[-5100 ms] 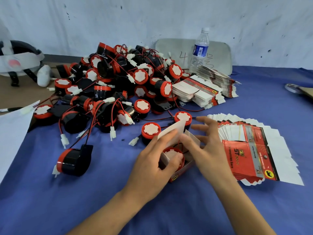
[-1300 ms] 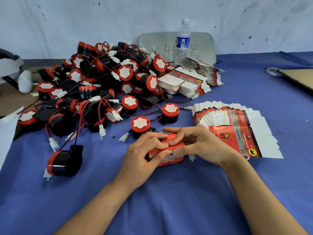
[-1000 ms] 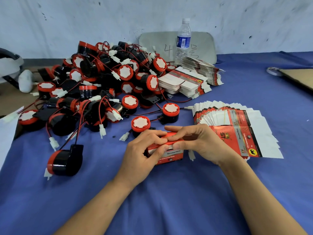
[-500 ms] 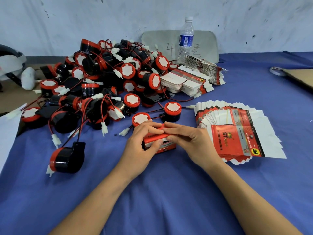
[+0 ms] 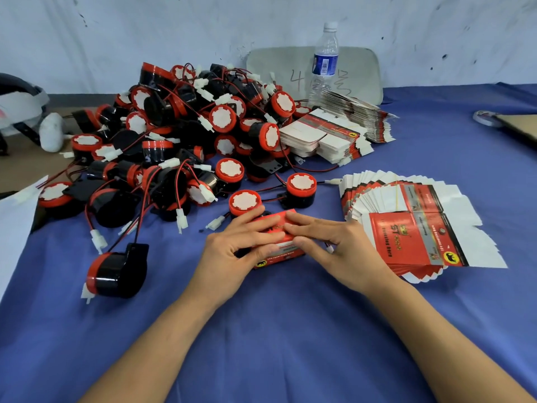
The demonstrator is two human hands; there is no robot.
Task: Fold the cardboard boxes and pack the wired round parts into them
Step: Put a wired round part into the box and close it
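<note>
A small red cardboard box (image 5: 276, 251) stands closed on the blue cloth at the centre. My left hand (image 5: 232, 254) grips its left end, fingers over the top and thumb on the front. My right hand (image 5: 328, 248) holds its right end the same way. A white connector (image 5: 329, 249) shows by my right fingers. A big pile of black-and-red wired round parts (image 5: 186, 135) lies behind and to the left. One round part (image 5: 116, 271) lies apart at the left. A fanned stack of flat red-and-white boxes (image 5: 412, 222) lies to the right.
More flat box stacks (image 5: 328, 138) and a water bottle (image 5: 324, 62) stand behind the pile. A grey board (image 5: 357, 68) leans on the wall. A tape roll (image 5: 485, 117) and brown cardboard (image 5: 517, 126) lie at far right. White paper (image 5: 14, 216) lies at the left edge.
The box was open with a round part going in; its lid has since been folded down and pressed shut. Both hands now hold the closed box from either end.
</note>
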